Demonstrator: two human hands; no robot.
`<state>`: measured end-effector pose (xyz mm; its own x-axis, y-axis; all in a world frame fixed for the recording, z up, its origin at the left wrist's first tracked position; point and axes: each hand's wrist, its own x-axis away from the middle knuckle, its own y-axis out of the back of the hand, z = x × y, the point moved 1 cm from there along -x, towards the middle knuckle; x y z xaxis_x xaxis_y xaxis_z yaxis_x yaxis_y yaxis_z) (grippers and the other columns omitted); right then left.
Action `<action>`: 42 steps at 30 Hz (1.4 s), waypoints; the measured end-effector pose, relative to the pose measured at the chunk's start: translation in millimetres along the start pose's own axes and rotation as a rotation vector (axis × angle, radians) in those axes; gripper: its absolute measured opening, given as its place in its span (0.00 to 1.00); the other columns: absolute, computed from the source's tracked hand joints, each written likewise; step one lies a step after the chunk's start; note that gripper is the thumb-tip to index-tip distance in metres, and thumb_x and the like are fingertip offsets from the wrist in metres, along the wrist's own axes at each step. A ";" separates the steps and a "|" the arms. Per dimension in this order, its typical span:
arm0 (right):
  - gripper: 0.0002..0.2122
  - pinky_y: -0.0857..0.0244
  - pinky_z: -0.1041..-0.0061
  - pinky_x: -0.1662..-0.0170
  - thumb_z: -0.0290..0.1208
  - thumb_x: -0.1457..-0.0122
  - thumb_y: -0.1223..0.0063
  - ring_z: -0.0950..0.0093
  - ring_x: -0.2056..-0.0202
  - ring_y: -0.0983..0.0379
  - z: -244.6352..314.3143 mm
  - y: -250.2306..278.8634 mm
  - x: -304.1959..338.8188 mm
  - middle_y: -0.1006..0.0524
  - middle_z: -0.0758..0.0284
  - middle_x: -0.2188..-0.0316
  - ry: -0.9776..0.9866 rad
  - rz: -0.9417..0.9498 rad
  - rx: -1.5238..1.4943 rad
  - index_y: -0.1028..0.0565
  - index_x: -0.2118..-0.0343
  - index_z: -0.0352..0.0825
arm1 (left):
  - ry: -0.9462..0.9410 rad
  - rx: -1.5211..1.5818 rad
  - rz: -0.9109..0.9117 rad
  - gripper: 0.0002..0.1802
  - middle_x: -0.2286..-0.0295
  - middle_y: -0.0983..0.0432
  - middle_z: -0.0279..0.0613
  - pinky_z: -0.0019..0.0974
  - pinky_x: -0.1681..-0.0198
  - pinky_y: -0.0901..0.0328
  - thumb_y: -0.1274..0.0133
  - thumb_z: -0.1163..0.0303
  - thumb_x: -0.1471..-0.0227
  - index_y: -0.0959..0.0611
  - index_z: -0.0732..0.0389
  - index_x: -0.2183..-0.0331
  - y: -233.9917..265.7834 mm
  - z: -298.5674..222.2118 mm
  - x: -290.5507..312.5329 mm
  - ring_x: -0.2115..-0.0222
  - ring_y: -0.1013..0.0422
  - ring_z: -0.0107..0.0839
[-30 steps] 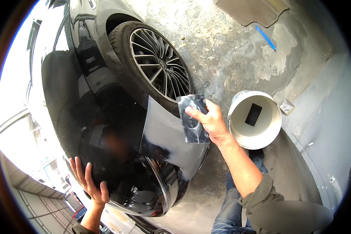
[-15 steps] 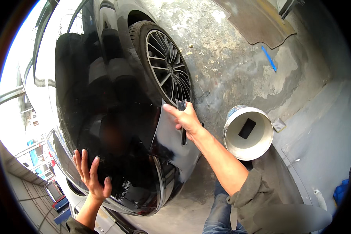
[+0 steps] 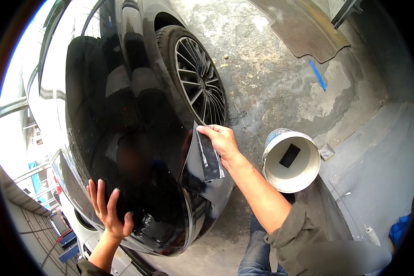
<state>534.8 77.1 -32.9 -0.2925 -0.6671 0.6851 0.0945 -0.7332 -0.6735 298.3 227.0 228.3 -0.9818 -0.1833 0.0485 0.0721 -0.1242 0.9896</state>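
A dark car with a glossy black body panel [image 3: 138,152] fills the left and middle. My left hand [image 3: 109,209] lies on the panel's near-left part, fingers spread, holding nothing. A whitish wet-looking patch shows on the panel to its right. Between the thumb and fingers of my right hand [image 3: 221,143] is a thin dark strip [image 3: 210,162] with pale smears. It hangs broadside over the grey, duller part of the bodywork [image 3: 223,195], beside the wheel [image 3: 200,83]. Whether the strip touches the bodywork I cannot tell.
Right of my right forearm stands a white bucket [image 3: 313,177] with a black block [image 3: 290,155] inside. A small pale block [image 3: 327,152] lies by its rim. Farther off on the stained floor are a blue strip [image 3: 317,74] and a brown mat [image 3: 308,39].
My right hand has turned the dark strip from nearly edge-on to showing its flat face, and has shifted slightly down. My left hand stays in place on the panel.
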 end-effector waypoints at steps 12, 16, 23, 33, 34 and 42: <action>0.10 0.30 0.76 0.75 0.31 0.43 0.38 0.77 0.80 0.24 3.4 -3.2 -28.7 0.19 0.65 0.78 0.081 -0.055 0.063 0.18 0.73 0.28 | -0.007 0.002 -0.006 0.33 0.35 0.42 0.64 0.70 0.32 0.60 0.53 0.52 0.45 0.26 0.59 0.42 -0.3 0.5 -0.3 0.33 0.52 0.71; 0.09 0.31 0.75 0.76 0.29 0.45 0.37 0.77 0.81 0.25 2.5 -4.4 -30.4 0.20 0.66 0.79 0.075 -0.076 0.103 0.18 0.74 0.27 | -0.005 -0.002 -0.005 0.33 0.35 0.42 0.64 0.70 0.32 0.60 0.52 0.52 0.46 0.25 0.59 0.42 0.3 1.5 0.2 0.33 0.52 0.71; 0.09 0.32 0.76 0.76 0.29 0.47 0.36 0.78 0.81 0.25 2.4 -12.2 -27.4 0.20 0.65 0.80 0.133 -0.134 0.085 0.20 0.77 0.27 | -0.004 -0.001 -0.007 0.33 0.36 0.42 0.65 0.70 0.31 0.60 0.52 0.52 0.46 0.26 0.59 0.42 -0.5 0.8 1.4 0.33 0.52 0.71; 0.07 0.29 0.76 0.72 0.28 0.46 0.36 0.77 0.78 0.23 18.2 -22.8 -8.8 0.18 0.63 0.76 0.101 -0.082 0.150 0.19 0.73 0.27 | 0.002 0.001 -0.009 0.33 0.36 0.41 0.65 0.69 0.31 0.60 0.51 0.53 0.47 0.25 0.59 0.42 1.5 0.3 0.5 0.33 0.51 0.71; 0.07 0.29 0.76 0.72 0.28 0.46 0.36 0.77 0.78 0.23 13.1 -18.4 -11.6 0.18 0.63 0.76 0.110 -0.094 0.156 0.19 0.72 0.27 | -0.003 0.002 -0.012 0.33 0.36 0.41 0.65 0.69 0.31 0.60 0.51 0.53 0.47 0.25 0.59 0.42 1.1 -0.2 0.1 0.33 0.51 0.71; 0.05 0.29 0.78 0.72 0.26 0.45 0.36 0.79 0.78 0.23 -5.3 -16.7 2.7 0.18 0.65 0.76 0.096 -0.096 0.140 0.18 0.72 0.29 | -0.007 0.003 -0.008 0.34 0.36 0.41 0.65 0.69 0.31 0.60 0.51 0.54 0.47 0.25 0.59 0.42 2.1 -0.4 -1.4 0.33 0.51 0.71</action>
<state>527.4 88.2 -21.4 -0.3956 -0.5824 0.7101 0.1910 -0.8085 -0.5567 299.9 226.6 230.2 -0.9837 -0.1751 0.0412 0.0634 -0.1230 0.9904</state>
